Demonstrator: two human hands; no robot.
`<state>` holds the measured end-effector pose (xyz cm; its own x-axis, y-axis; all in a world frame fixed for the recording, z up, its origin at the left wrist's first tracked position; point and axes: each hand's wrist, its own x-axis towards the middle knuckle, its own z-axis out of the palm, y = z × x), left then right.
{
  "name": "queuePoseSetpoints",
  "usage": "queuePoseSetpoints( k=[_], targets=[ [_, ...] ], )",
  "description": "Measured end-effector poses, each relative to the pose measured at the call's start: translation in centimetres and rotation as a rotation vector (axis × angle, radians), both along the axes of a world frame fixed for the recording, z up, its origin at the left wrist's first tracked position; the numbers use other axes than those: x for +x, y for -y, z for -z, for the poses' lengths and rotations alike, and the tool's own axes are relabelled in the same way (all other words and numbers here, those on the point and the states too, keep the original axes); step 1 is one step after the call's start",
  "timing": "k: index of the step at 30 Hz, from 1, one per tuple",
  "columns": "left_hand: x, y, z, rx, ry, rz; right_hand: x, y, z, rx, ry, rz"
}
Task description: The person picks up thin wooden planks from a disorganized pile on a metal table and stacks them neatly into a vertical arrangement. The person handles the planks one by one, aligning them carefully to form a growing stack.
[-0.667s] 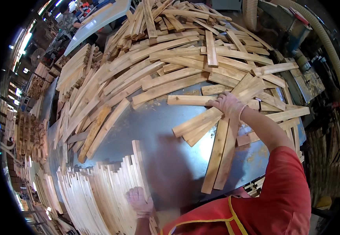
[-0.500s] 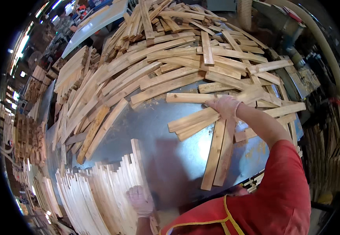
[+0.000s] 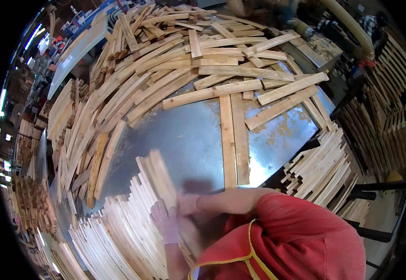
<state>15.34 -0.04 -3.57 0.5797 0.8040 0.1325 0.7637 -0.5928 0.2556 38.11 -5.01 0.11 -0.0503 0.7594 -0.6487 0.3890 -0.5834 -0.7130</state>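
Observation:
My gloved left hand (image 3: pixel 165 221) lies with outstretched fingers against the right end of a row of pale wooden boards (image 3: pixel 119 228) standing tightly side by side. Just right of it, my gloved right hand (image 3: pixel 188 204), smeared by motion, grips wooden boards (image 3: pixel 160 176) that are blurred too. They slant along the end of the row, and their lower part is partly hidden by my hands. Two long boards (image 3: pixel 228 140) lie side by side on the metal table (image 3: pixel 189 135), to the right of my hands.
A large heap of loose boards (image 3: pixel 179 65) covers the table's far side and curves down the left. Stacked boards (image 3: pixel 322 168) stand beyond the right edge, near a dark metal frame (image 3: pixel 376 233). A ribbed hose (image 3: pixel 350 23) hangs at the far right.
My right hand has come from the heap back to my left hand, bringing boards to the row's end. My left hand has shifted slightly upward. The view has turned.

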Motion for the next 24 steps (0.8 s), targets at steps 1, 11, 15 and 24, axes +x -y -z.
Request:
queuePoseSetpoints(
  k=[1,11,15,24],
  targets=[
    [0.5,0.5,-0.3,0.037,-0.091,0.004,-0.2,0.8,-0.7,-0.001,-0.026,-0.143],
    [2.1,1.9,0.4,0.121,-0.267,-0.063,33.9,11.7,-3.5,0.291,1.094,0.068],
    [2.9,1.7,0.0,0.049,-0.313,-0.03,42.8,19.2,3.0,0.348,1.473,0.175],
    [5.4,0.7,-1.0,0.074,-0.342,-0.023,47.2,17.9,-7.6,0.134,1.283,0.091]
  ],
)
